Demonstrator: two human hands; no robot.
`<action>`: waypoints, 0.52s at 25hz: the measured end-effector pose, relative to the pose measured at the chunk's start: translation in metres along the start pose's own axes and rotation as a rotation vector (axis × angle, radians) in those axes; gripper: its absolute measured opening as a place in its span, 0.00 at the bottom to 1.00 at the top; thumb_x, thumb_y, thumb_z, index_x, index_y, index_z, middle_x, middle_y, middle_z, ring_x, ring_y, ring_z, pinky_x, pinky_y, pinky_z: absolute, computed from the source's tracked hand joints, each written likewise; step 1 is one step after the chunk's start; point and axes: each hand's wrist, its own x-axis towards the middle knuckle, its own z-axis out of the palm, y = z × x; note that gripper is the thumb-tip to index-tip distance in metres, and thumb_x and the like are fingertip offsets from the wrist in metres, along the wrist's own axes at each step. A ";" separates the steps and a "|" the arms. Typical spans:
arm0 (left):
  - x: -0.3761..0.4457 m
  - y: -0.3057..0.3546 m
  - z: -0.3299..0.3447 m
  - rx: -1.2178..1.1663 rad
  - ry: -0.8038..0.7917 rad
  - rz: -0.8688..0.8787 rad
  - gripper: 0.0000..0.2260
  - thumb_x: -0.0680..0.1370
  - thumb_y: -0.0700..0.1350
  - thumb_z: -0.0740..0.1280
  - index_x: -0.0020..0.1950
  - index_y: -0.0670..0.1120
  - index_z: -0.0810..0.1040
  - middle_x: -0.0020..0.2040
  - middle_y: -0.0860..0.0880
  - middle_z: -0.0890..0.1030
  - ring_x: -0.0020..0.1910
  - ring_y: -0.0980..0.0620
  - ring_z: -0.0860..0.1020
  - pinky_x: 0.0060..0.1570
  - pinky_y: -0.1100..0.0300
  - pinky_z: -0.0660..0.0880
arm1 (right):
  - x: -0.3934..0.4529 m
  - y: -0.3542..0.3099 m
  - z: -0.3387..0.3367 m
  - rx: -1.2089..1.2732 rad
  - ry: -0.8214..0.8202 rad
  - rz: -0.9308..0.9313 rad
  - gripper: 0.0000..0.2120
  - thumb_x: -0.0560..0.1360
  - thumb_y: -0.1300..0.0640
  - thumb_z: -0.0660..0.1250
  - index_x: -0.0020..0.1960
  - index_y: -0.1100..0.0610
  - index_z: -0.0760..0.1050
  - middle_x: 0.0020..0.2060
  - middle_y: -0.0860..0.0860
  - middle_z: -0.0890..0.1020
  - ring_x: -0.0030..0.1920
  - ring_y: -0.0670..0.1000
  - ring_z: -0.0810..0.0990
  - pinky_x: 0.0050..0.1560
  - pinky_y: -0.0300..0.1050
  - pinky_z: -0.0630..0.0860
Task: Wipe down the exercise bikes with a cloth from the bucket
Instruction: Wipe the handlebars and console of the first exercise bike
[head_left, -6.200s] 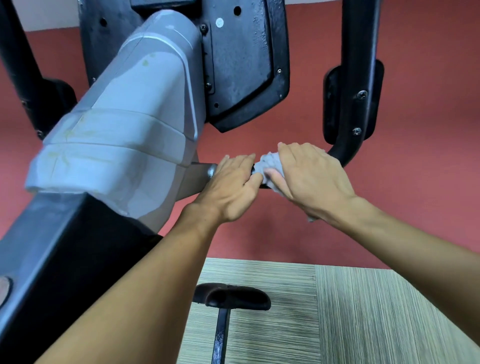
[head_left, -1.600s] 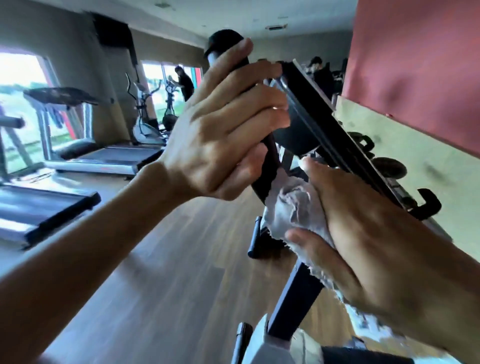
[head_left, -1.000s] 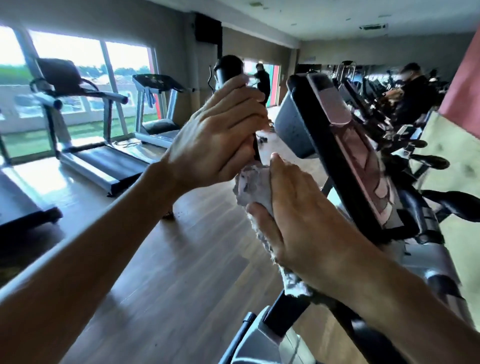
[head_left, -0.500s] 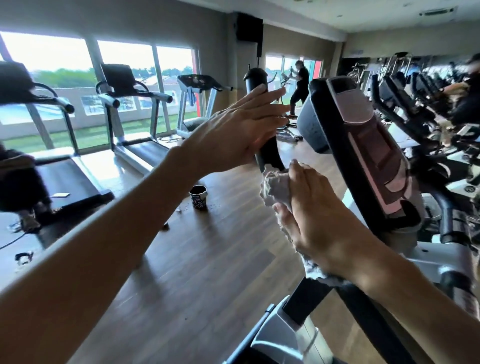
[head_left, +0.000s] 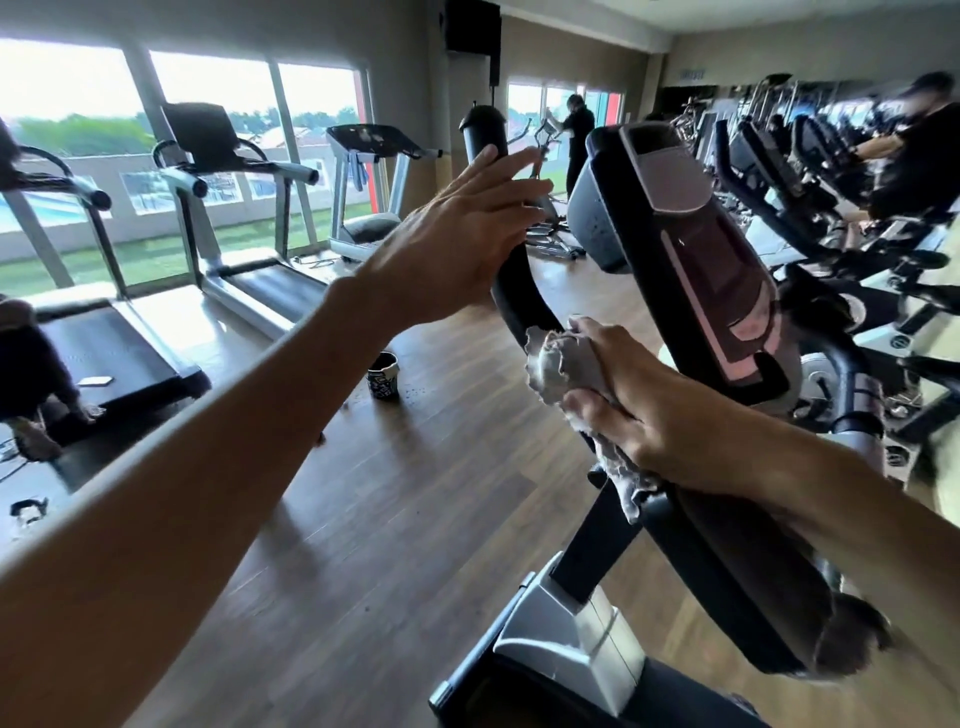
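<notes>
Pinching the grey cloth between thumb and curled fingers, the right hand presses the bunched rag against the black handlebar of the exercise bike, low on its curve, where the bar sweeps down toward the stem. That hold looks chosen so the cloth wraps part of the tube and can be dragged along it; a loose tail of the rag hangs below the wrist, against the bar.

Above the cloth on the same handlebar, the left hand has its fingers straight and slightly spread, curled round nothing. Their tips lie at the bar just under its capped top end; whether the palm actually touches the bar cannot be told, since the hand hides the contact. My guess is that it steadies the bar or is about to leave it so the cloth can run upward.

Right of the handlebar, close beside it, tilts the bike's console, and below the handlebar sits the silver-grey frame housing. Left of the handlebar, on the wooden floor, stands a small dark bucket, well apart from both hands. Treadmills line the windows farther left.
</notes>
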 end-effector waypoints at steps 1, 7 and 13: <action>0.000 0.003 0.003 -0.020 0.007 -0.017 0.15 0.83 0.41 0.58 0.63 0.37 0.81 0.68 0.40 0.79 0.76 0.39 0.67 0.79 0.46 0.52 | -0.004 0.001 -0.001 -0.014 -0.024 -0.003 0.35 0.82 0.48 0.60 0.82 0.56 0.47 0.75 0.51 0.63 0.77 0.46 0.58 0.76 0.40 0.55; 0.003 0.001 0.000 -0.110 -0.040 -0.072 0.18 0.83 0.43 0.55 0.64 0.36 0.80 0.69 0.40 0.78 0.78 0.38 0.64 0.80 0.48 0.49 | 0.057 -0.022 0.015 -0.161 0.285 0.002 0.26 0.81 0.55 0.64 0.73 0.67 0.61 0.67 0.64 0.70 0.66 0.63 0.70 0.68 0.49 0.62; 0.008 0.009 -0.007 -0.108 -0.086 -0.144 0.20 0.83 0.44 0.54 0.63 0.37 0.81 0.69 0.41 0.78 0.79 0.40 0.63 0.78 0.65 0.40 | 0.016 -0.012 0.023 -0.277 0.222 0.006 0.29 0.82 0.53 0.59 0.77 0.65 0.54 0.71 0.62 0.64 0.72 0.60 0.63 0.73 0.48 0.58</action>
